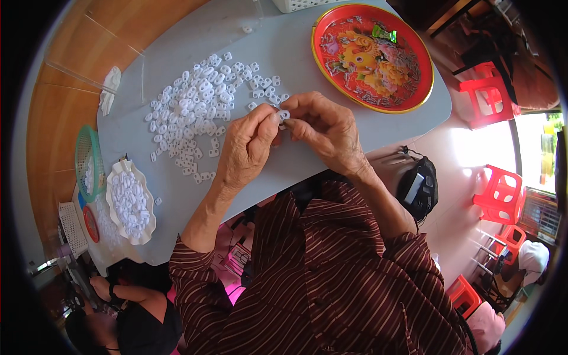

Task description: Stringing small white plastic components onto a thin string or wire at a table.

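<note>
Above the near edge of the grey table (pixel 378 133), my two hands meet fingertip to fingertip. Between them is a small white plastic piece with holes (pixel 284 115). My left hand (pixel 245 142) pinches it with thumb and forefinger, while my right hand (pixel 328 130) grips its other side. Fingers cover part of the piece. Just beyond and to the left spreads a heap of similar white plastic pieces (pixel 198 94), some loose around its edges. On the far right of the table, a round red tray with a gold rim (pixel 423 86) holds many tiny metal parts and a green wrapper (pixel 384 34).
Left on the table are a scalloped white dish (pixel 149 228) full of white pieces and a green mesh basket (pixel 83 148). A crumpled white cloth (pixel 109 89) lies near the wooden panel. Another person (pixel 142 313) sits lower left. Red stools (pixel 500 192) and a black bag (pixel 419 189) are rightward.
</note>
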A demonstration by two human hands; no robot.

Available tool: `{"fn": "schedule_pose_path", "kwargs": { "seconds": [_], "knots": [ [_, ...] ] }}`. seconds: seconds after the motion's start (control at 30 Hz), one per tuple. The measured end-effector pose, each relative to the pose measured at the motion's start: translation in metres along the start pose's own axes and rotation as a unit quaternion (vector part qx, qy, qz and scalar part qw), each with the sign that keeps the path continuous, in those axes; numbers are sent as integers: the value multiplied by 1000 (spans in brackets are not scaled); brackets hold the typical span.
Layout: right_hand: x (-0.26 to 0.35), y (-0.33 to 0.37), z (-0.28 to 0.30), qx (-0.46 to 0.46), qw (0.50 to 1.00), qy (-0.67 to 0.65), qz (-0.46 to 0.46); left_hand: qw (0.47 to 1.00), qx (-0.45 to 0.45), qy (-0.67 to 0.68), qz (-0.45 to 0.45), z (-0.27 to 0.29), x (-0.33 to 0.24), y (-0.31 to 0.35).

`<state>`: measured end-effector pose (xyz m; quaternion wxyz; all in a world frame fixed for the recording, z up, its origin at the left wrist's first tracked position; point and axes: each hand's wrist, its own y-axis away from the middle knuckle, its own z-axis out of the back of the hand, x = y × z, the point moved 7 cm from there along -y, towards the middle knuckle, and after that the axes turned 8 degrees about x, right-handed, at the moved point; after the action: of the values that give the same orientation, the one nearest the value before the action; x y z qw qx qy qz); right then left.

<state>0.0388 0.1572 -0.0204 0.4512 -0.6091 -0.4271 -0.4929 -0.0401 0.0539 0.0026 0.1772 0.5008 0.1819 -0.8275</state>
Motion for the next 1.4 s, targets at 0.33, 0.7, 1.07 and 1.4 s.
{"fn": "schedule_pose_path", "kwargs": {
  "seconds": [0.33,0.7,1.07,1.4],
  "knots": [
    [6,-2,-4,9,999,47,21,998,-6,59,32,-1,11,2],
    [11,0,-6,11,985,165,51,999,-26,24,17,-7,8,6],
    [6,4,-8,34,988,143,36,1000,-7,22,1,-10,4,8],
    [15,2,-7,19,985,148,85,997,25,50,57,-9,11,8]
  ]
}}
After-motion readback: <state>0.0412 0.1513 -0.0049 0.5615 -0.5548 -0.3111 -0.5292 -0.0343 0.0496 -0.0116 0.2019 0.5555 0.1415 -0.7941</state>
